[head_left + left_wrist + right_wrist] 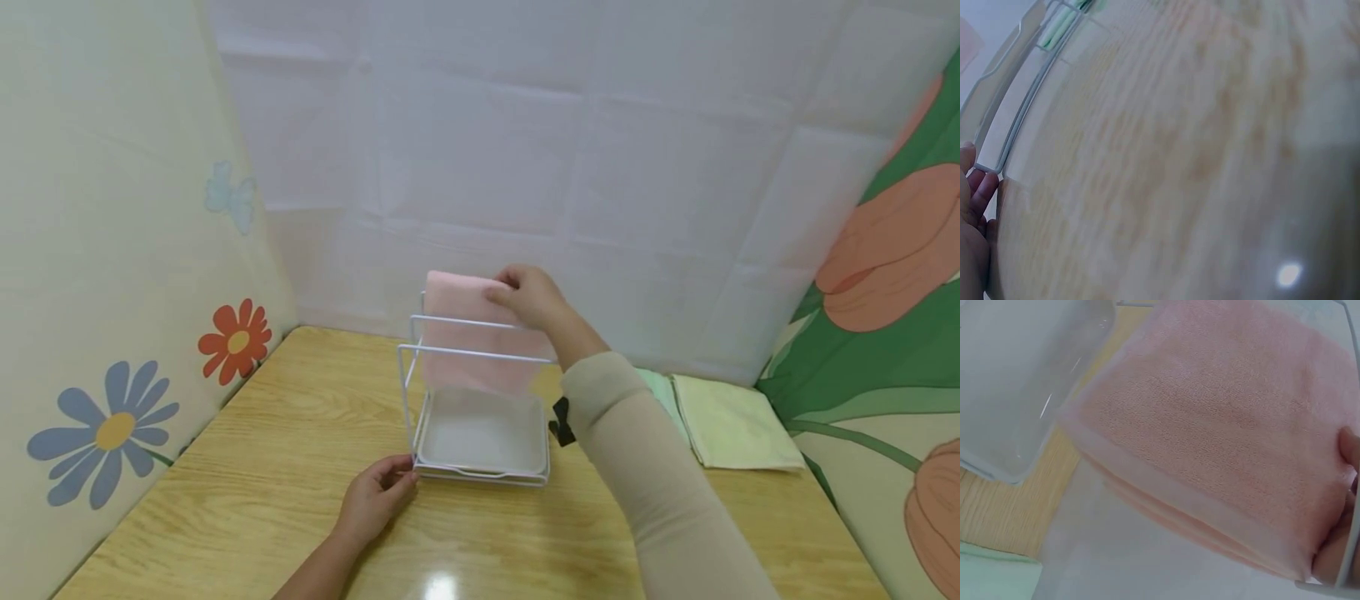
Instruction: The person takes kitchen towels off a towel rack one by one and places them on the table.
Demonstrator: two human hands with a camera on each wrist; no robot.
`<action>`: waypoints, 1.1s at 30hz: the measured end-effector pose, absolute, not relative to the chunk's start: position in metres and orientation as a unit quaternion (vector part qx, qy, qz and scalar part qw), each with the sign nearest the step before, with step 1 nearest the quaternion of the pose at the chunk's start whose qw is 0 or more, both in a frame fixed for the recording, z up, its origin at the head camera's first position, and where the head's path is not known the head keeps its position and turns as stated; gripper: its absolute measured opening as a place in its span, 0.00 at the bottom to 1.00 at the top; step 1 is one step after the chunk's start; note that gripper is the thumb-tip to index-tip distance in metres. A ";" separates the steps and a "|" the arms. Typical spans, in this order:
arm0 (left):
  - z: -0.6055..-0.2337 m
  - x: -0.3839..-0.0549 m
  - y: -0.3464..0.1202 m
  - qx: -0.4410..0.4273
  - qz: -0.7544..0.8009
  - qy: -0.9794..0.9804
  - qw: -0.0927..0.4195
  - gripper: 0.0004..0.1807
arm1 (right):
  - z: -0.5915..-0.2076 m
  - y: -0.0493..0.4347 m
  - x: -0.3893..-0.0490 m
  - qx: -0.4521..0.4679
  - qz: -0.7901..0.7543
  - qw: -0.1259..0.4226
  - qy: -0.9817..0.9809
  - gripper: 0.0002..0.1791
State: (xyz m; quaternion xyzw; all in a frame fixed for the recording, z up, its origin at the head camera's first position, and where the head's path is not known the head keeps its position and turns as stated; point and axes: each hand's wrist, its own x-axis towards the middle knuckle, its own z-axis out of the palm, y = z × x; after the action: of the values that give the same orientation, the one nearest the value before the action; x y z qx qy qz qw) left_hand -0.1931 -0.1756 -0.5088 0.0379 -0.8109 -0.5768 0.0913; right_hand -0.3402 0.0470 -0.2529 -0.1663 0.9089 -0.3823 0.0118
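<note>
My right hand [534, 300] pinches a folded pink towel [468, 333] by its upper right corner, thumb on the near face. The towel hangs upright among the bars of a white wire rack [480, 354], above a white tray [483, 433] at the rack's base. In the right wrist view, the towel's layered folded edge shows beside the tray. At the rack's front left bottom corner, my left hand [377, 497] holds the wire between thumb and fingers, as the left wrist view shows.
Right of the rack lie a folded mint green towel [663, 396] and a folded pale yellow towel [735, 423], partly behind my right sleeve. A small black object [561, 422] sits by the rack's right side. A white sheet [480, 150] hangs behind the wooden table [300, 425].
</note>
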 end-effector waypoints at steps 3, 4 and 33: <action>-0.509 -0.193 -0.176 0.038 -0.574 -0.813 0.093 0.13 | -0.253 0.048 -0.341 -0.178 -0.379 0.002 0.908 0.15; -0.509 -0.193 -0.175 0.039 -0.573 -0.813 0.093 0.13 | -0.253 0.048 -0.342 -0.182 -0.377 0.000 0.908 0.15; -0.507 -0.193 -0.175 0.041 -0.577 -0.811 0.087 0.13 | -0.219 0.061 -0.342 -0.192 -0.435 -0.071 0.877 0.16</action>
State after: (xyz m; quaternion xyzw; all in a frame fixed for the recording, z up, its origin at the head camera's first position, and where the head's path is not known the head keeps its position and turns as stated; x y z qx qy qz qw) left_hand -0.1927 -0.1749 -0.5070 0.0412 -0.8111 -0.5770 0.0868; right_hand -0.3422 0.0614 -0.2191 -0.1921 0.8768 -0.4351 -0.0714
